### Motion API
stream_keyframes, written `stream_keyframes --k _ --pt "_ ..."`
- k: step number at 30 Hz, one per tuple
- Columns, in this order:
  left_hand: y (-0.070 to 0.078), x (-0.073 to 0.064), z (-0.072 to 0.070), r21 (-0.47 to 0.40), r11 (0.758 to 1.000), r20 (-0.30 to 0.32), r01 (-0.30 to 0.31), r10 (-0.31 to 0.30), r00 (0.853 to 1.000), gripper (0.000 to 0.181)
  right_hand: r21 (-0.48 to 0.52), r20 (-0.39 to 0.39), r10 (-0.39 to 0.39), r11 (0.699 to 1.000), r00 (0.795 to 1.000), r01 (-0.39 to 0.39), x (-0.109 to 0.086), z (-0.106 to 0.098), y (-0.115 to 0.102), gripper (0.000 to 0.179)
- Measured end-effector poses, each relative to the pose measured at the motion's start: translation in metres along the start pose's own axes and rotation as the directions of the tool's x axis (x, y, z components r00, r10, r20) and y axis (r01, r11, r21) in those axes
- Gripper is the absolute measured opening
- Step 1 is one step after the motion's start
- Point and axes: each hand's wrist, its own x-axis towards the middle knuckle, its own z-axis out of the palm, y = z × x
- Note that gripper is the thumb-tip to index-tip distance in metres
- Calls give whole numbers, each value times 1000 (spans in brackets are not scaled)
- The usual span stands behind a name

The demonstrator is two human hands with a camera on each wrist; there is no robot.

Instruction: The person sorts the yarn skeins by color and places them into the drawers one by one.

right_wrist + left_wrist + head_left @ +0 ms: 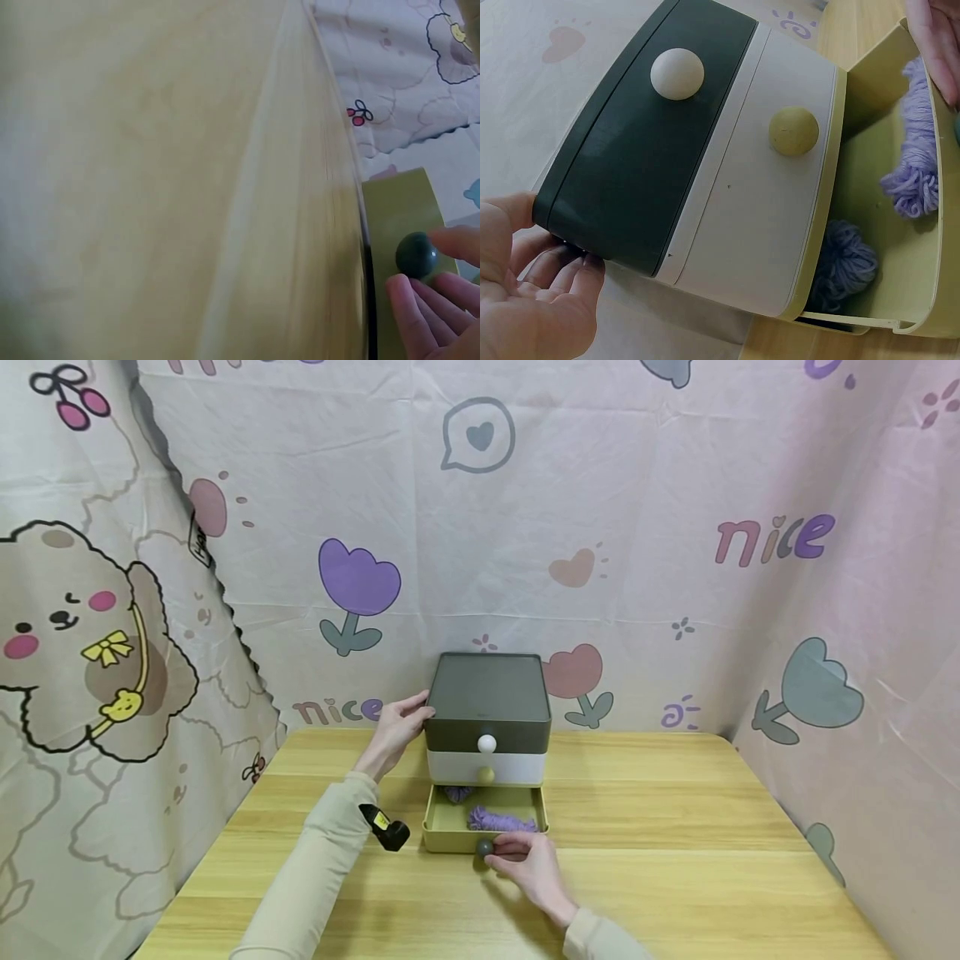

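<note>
Pinching the dark knob of the open bottom drawer, our right hand sits at its front. Our left hand rests with straight fingers against the box. Purple yarn lies in the drawer, just behind the knob.

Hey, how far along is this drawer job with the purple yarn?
The bottom drawer is pulled out, with purple yarn already lying inside. In hand: the right hand fingers its dark knob, while the left hand steadies the drawer box. Left to do: probably sliding the drawer closed.
</note>
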Motion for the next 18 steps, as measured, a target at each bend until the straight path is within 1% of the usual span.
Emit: stream_keyframes --k 7,14,18 --pt "0 0 0 20 1000 3 5 -6 1000 55 -59 -41 -14 998 999 12 1 5 2 30" --pt "0 0 0 6 1000 1 -1 1 1000 56 -126 -85 -36 992 996 25 1 8 3 27" --pt "-1 0 0 9 1000 0 5 -5 1000 56 -138 -99 -38 990 994 24 1 9 3 25"
